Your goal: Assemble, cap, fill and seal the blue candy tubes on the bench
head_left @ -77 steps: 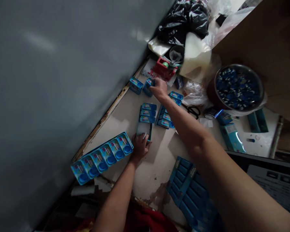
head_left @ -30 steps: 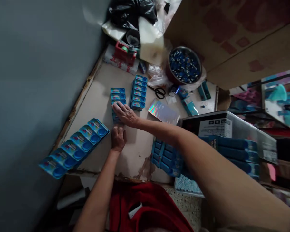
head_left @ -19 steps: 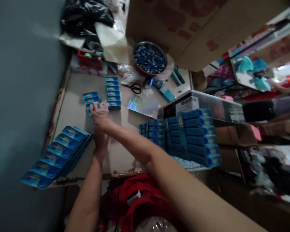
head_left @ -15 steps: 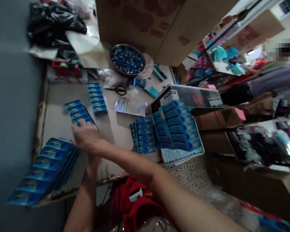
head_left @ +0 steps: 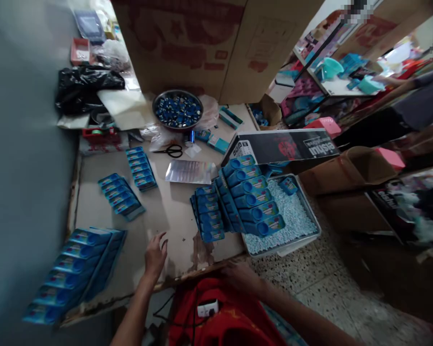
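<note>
My left hand (head_left: 156, 254) hovers low over the pale table, fingers apart and holding nothing. At the table's front edge is my right hand (head_left: 241, 276), somewhat blurred, its fingers loosely stretched and no object showing in them. Between and beyond the hands stands a small block of blue cartons (head_left: 210, 215). Against it leans a larger strapped block of blue cartons (head_left: 252, 197), partly over a tray of pale blue pellets (head_left: 292, 218). Left of my left hand stands a long stack of blue cartons (head_left: 75, 269). Two short rows of blue packs (head_left: 120, 196) and blue packs (head_left: 140, 168) lie farther back.
Black scissors (head_left: 171, 151), a shiny silver sheet (head_left: 189, 172) and a metal bowl of small blue pieces (head_left: 178, 110) lie toward the back. A tall cardboard box (head_left: 202, 48) rises behind them. A black printed box (head_left: 281, 146) stands right. Another person (head_left: 414, 103) is at the far right.
Both hands have left the short blue row at the left. My right hand has swung right to the table edge; my left hand is now over the table, fingers spread. The view has shifted.
</note>
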`<action>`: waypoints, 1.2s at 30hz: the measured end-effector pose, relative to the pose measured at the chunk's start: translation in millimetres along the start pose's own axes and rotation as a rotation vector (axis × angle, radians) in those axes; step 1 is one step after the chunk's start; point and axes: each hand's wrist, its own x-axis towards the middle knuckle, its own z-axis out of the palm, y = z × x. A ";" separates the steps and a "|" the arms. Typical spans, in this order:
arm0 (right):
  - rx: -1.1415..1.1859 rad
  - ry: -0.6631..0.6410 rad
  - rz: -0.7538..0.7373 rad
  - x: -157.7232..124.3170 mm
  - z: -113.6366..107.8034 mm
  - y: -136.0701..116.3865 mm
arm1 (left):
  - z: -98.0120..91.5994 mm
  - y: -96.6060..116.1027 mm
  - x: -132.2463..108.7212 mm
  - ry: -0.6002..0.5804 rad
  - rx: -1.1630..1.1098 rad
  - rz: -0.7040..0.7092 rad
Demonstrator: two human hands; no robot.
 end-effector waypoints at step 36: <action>0.175 0.940 0.919 -70.6 -51.1 430.9 | 352.2 434.5 107.7 -0.488 0.312 0.488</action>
